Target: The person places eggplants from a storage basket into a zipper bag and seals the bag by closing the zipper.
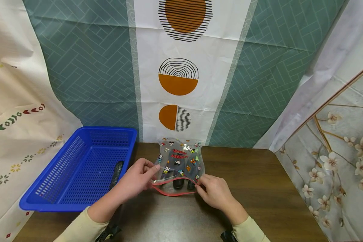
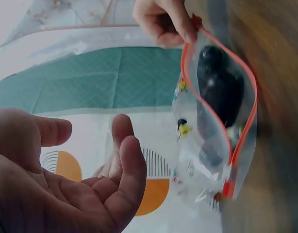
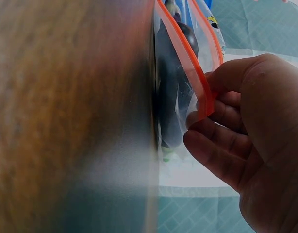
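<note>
A clear zip bag [image 1: 166,151] with cartoon prints and a red zip edge lies on the table, its mouth parted toward me. Inside are dark, glossy eggplants [image 2: 224,97], partly hidden by the printed film. My right hand [image 1: 215,191] pinches the right end of the red zip edge [image 3: 200,92] between thumb and fingers. At the bag's left side is my left hand [image 1: 139,176]. The left wrist view shows this hand's thumb and fingers apart, loosely bent, with nothing between them and a gap to the bag.
Left of the bag stands a blue perforated basket [image 1: 75,205] holding a dark, long thing [image 1: 117,171], whose kind I cannot tell. A patterned cloth [image 1: 178,117] hangs behind the brown wooden table [image 1: 245,168]. Floral cloth borders the right side.
</note>
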`<action>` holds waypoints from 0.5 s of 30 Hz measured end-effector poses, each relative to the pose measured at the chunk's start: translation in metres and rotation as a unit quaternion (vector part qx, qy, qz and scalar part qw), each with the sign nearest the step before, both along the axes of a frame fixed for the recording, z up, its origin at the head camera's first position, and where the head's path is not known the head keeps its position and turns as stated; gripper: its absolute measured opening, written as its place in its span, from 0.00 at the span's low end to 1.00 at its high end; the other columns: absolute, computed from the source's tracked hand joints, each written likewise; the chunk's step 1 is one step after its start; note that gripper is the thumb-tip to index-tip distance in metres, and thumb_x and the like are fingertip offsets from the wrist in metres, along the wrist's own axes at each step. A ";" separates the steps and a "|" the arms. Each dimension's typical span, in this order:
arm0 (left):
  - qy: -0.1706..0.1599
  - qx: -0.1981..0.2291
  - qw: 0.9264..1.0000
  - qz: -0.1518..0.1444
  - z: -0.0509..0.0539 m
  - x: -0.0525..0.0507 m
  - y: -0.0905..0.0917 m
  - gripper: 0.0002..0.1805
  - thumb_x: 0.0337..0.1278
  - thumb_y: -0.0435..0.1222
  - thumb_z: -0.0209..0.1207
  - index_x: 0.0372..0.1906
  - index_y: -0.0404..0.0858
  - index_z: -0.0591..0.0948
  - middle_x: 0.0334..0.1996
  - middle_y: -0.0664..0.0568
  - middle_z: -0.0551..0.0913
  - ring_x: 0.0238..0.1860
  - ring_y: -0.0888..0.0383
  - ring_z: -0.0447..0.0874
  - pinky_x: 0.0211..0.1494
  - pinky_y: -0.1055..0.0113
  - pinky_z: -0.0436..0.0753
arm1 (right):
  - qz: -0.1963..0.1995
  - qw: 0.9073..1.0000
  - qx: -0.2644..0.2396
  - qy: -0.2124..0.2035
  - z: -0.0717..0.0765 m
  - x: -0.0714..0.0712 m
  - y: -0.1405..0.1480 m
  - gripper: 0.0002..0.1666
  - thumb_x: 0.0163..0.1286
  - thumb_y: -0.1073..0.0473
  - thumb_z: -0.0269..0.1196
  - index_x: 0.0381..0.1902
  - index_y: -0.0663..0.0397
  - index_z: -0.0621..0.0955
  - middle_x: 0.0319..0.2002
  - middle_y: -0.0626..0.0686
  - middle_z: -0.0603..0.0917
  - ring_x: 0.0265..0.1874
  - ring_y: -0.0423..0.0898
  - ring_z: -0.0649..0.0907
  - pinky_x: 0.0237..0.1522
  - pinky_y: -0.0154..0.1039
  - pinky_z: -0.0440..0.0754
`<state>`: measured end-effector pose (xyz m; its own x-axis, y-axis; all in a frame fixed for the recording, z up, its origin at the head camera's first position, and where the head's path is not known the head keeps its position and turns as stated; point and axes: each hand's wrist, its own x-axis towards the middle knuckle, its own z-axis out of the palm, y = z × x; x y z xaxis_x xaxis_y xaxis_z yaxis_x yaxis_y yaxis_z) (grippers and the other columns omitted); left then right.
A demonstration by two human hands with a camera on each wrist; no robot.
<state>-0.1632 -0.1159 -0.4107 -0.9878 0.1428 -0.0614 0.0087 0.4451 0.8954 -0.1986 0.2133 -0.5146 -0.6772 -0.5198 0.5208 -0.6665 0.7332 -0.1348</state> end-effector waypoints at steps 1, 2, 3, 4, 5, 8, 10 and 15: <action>0.003 -0.017 1.000 0.001 0.002 0.000 -0.002 0.24 0.84 0.51 0.62 0.61 0.33 0.76 0.35 0.50 0.88 0.31 0.51 0.88 0.36 0.59 0.86 | 0.001 1.000 -0.001 0.002 0.000 0.000 0.000 0.15 0.65 0.58 0.80 0.29 0.41 0.82 0.25 0.38 0.78 0.22 0.34 0.74 0.22 0.33 0.70; 0.006 -0.034 0.999 0.002 0.005 0.000 -0.005 0.26 0.84 0.52 0.62 0.63 0.32 0.76 0.34 0.50 0.87 0.32 0.51 0.87 0.37 0.59 0.85 | 0.002 1.000 -0.002 0.004 0.000 0.000 0.000 0.15 0.64 0.58 0.80 0.29 0.41 0.82 0.25 0.38 0.78 0.22 0.34 0.74 0.22 0.33 0.70; 0.010 -0.048 0.999 0.001 0.007 0.000 -0.007 0.28 0.84 0.52 0.62 0.64 0.31 0.75 0.34 0.50 0.86 0.32 0.51 0.87 0.38 0.58 0.84 | 0.003 1.000 -0.003 0.005 -0.001 0.000 0.000 0.15 0.64 0.58 0.80 0.29 0.41 0.82 0.25 0.38 0.77 0.22 0.34 0.74 0.22 0.33 0.70; 0.014 -0.062 0.998 0.000 0.009 -0.001 -0.010 0.30 0.84 0.53 0.62 0.65 0.30 0.74 0.33 0.50 0.86 0.32 0.52 0.87 0.38 0.58 0.83 | 0.004 1.000 -0.004 0.005 -0.001 0.000 0.000 0.15 0.64 0.59 0.80 0.29 0.41 0.82 0.25 0.38 0.77 0.22 0.34 0.74 0.22 0.33 0.70; 0.019 -0.074 0.997 -0.001 0.011 -0.002 -0.012 0.31 0.83 0.53 0.62 0.66 0.29 0.74 0.32 0.50 0.85 0.32 0.52 0.86 0.37 0.58 0.82 | 0.004 1.000 -0.005 0.006 -0.001 0.000 0.000 0.15 0.64 0.59 0.80 0.29 0.41 0.82 0.25 0.38 0.77 0.21 0.34 0.74 0.22 0.33 0.70; 0.034 -0.103 0.994 -0.002 0.016 -0.004 -0.020 0.33 0.84 0.54 0.61 0.67 0.28 0.74 0.31 0.50 0.83 0.29 0.54 0.83 0.34 0.57 0.79 | 0.003 1.000 -0.004 0.004 -0.001 0.000 0.000 0.15 0.64 0.59 0.80 0.29 0.41 0.82 0.25 0.38 0.77 0.22 0.34 0.74 0.22 0.33 0.69; 0.041 -0.116 0.992 0.000 0.019 -0.006 -0.026 0.34 0.84 0.55 0.61 0.67 0.27 0.74 0.31 0.50 0.83 0.28 0.54 0.82 0.33 0.57 0.78 | 0.002 1.000 -0.003 0.003 -0.001 0.000 0.000 0.15 0.65 0.58 0.80 0.29 0.41 0.82 0.25 0.38 0.77 0.22 0.34 0.74 0.22 0.33 0.69; 0.046 -0.147 0.988 0.004 0.027 -0.011 -0.042 0.36 0.84 0.58 0.59 0.67 0.28 0.73 0.32 0.50 0.82 0.29 0.55 0.82 0.33 0.57 0.79 | 0.000 1.000 -0.002 0.001 -0.001 0.000 0.000 0.14 0.65 0.58 0.80 0.29 0.41 0.82 0.25 0.38 0.77 0.22 0.35 0.75 0.22 0.33 0.70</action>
<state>-0.1739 -0.1582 -0.3840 -0.9923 0.1239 -0.0087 0.0793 0.6856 0.7236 -0.1986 0.2134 -0.5161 -0.6753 -0.5183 0.5247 -0.6674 0.7322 -0.1357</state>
